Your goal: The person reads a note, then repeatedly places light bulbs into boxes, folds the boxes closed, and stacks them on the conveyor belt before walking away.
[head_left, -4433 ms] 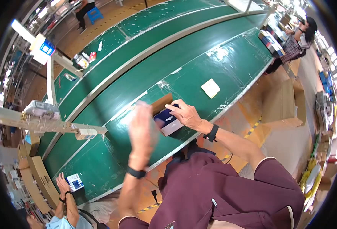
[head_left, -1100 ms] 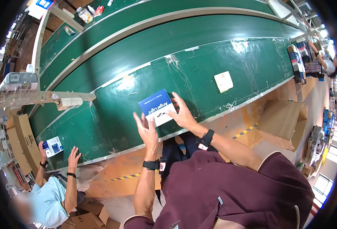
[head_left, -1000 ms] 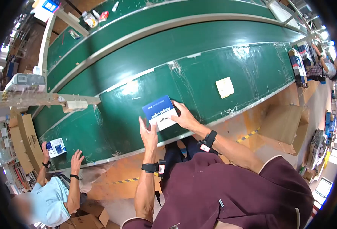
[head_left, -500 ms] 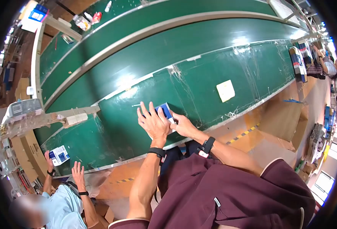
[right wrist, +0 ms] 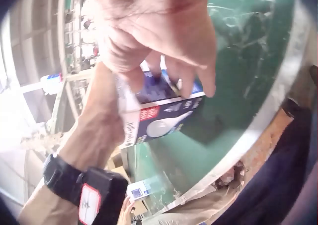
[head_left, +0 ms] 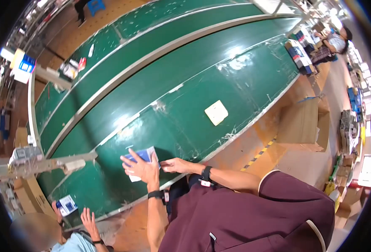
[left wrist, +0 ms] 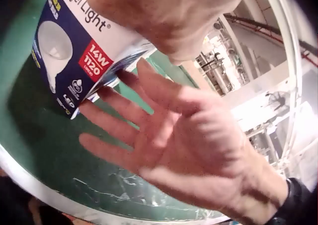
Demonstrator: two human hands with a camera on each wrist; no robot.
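A blue and white light bulb box (head_left: 145,154) stands on the green work table (head_left: 185,126), near its front edge. My left hand (head_left: 142,169) lies across the box with its fingers spread. Just right of the box is my right hand (head_left: 178,165), its fingers pointing at the box's side. In the left wrist view the box (left wrist: 79,61) shows a bulb picture and "14W 1120", and the right palm (left wrist: 184,135) is turned to the camera with straight fingers. The right wrist view has the right fingertips (right wrist: 186,83) overlapping the box's dark blue side.
A yellowish square pad (head_left: 216,112) lies on the table to the right. At the left, another person's hands (head_left: 90,224) are near a similar box (head_left: 67,205). A metal beam (head_left: 64,161) juts over the table, and a cardboard carton (head_left: 299,126) stands on the floor.
An open box with a brown flap was seen first; later both hands were at the closed box's sides. The left hand moved over its top, the right drew to its side, and the view turned.
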